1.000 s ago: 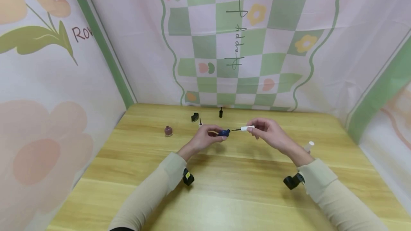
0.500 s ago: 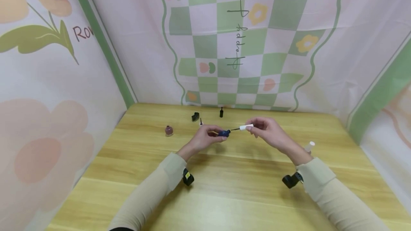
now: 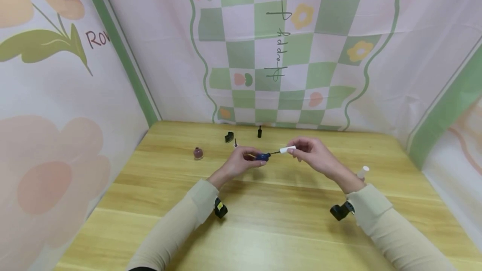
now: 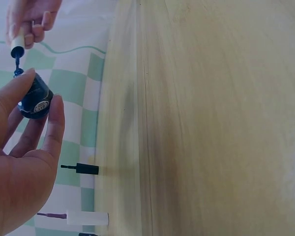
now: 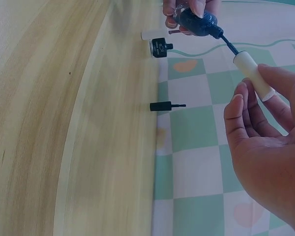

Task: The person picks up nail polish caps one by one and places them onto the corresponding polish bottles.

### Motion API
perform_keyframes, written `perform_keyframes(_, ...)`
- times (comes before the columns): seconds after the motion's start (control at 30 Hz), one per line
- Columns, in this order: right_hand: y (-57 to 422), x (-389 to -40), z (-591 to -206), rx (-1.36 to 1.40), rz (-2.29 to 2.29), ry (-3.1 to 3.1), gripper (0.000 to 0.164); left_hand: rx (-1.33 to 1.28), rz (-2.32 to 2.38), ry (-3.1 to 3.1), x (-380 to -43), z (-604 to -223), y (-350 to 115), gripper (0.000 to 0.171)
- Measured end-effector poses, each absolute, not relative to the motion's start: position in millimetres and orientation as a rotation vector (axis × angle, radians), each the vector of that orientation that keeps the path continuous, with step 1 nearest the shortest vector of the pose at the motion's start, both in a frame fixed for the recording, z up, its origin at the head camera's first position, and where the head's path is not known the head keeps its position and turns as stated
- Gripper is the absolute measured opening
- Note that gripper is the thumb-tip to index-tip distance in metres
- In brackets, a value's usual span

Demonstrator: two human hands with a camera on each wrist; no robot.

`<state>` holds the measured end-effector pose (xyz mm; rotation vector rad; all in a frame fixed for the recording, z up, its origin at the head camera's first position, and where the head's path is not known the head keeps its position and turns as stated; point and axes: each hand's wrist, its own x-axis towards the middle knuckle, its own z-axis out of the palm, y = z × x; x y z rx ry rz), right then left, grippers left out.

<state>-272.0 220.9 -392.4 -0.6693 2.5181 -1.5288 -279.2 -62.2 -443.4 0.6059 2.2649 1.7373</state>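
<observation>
My left hand [image 3: 238, 163] pinches a dark blue nail polish bottle [image 3: 261, 157] between thumb and fingers, tilted with its neck toward the right. In my right hand [image 3: 316, 154] is a white cap with a nail polish brush [image 3: 288, 149], gripped by thumb and fingertips. The brush tip sits at the bottle's mouth, and the right wrist view shows the blue-coated stem [image 5: 229, 44] reaching out from the neck. Both hands are raised above the wooden table [image 3: 271, 221]. A round label [image 4: 41, 106] shows on the bottle in the left wrist view.
A mauve polish bottle [image 3: 198, 153] stands uncapped at left. Farther back are a black bottle [image 3: 229, 137], an upright black brush cap [image 3: 259, 132] and a white brush cap [image 3: 235, 143] partly behind my left hand. A white-capped bottle [image 3: 363, 172] stands beside my right wrist.
My right hand has shifted slightly left, bringing the brush tip from just outside the bottle's neck to its mouth. The left hand and bottle have stayed nearly still.
</observation>
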Motion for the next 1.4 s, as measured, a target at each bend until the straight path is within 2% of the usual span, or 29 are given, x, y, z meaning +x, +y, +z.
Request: perform_keyframes(1.4,207.5,-274.1,-392.7,-0.708,-1.472,2.512,0.022,0.634,1.729,2.275,-277.8,-443.7,-59.2,0.028)
